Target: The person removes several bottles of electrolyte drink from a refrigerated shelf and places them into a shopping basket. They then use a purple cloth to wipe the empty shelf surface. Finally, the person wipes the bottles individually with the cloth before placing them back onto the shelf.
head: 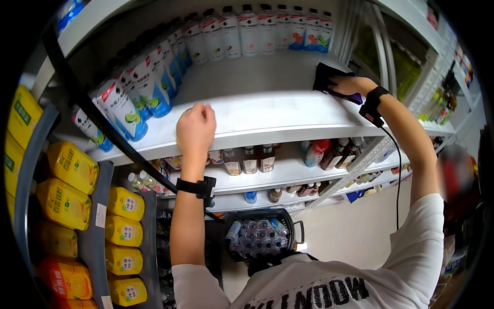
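Observation:
My right hand [349, 85] presses a dark cloth [332, 79] flat on the right part of the white metal shelf [251, 96], beside the shelf's side frame. At the shelf's front edge my left hand [196, 125] is curled into a loose fist, with no object visible in it. Plastic drink bottles with black caps [249, 31] stand in a row along the back. More bottles with blue and white labels [123, 110] are packed at the left of the shelf, left of my left hand.
Lower shelves hold dark bottles [250, 160]. On the floor below is a black basket [293, 228] full of bottles. Yellow juice bottles [63, 197] line a grey rack at the left. A black pole [112, 135] slants in front of the left bottles. A cable [400, 174] hangs from my right wrist.

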Motion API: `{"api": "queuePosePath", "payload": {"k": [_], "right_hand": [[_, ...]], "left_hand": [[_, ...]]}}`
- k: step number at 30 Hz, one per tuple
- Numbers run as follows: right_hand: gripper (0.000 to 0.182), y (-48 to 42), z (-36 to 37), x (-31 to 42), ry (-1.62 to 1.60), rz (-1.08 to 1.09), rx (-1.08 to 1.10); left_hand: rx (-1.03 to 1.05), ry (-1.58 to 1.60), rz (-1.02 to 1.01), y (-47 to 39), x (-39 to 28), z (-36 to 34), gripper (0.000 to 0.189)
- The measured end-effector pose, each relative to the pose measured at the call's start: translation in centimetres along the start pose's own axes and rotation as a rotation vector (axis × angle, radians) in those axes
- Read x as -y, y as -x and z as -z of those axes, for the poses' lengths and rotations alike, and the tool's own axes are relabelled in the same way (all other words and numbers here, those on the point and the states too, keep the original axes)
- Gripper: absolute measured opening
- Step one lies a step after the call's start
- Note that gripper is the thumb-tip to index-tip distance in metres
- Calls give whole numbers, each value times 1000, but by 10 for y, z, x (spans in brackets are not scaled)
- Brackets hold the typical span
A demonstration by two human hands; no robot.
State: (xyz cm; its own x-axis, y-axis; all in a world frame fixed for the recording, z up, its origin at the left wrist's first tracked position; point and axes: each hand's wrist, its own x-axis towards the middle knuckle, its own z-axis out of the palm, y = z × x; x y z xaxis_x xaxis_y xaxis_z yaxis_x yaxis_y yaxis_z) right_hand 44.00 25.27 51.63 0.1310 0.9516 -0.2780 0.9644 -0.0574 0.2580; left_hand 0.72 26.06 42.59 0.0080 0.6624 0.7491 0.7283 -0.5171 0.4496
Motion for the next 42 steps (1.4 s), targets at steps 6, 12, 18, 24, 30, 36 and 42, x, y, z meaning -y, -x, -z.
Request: {"api": "queuePosePath", "payload": {"k": [6, 12, 18, 24, 30, 36, 42], "right_hand": [[63, -106, 2, 17, 80, 196, -28], [66, -101, 69, 154, 77, 223, -37], [71, -129, 98, 250, 97, 458, -125], [76, -143, 109, 296, 43, 566, -121], [76, -131, 78, 187, 46, 342, -2], [68, -45, 21, 24, 1, 40, 48], [63, 47, -5, 25, -96, 164, -37]], "left_hand": [[-17, -24, -56, -2, -1, -2, 23], [-47, -28, -83, -3, 5, -2, 20], [-51, -10, -72, -3, 7, -1, 20], [-47, -24, -30, -4, 5, -2, 23], [-27, -49, -22, -5, 4, 2, 21], [13, -54, -44, -3, -1, 1, 23], [35, -88, -88, -2, -3, 1, 23]]}}
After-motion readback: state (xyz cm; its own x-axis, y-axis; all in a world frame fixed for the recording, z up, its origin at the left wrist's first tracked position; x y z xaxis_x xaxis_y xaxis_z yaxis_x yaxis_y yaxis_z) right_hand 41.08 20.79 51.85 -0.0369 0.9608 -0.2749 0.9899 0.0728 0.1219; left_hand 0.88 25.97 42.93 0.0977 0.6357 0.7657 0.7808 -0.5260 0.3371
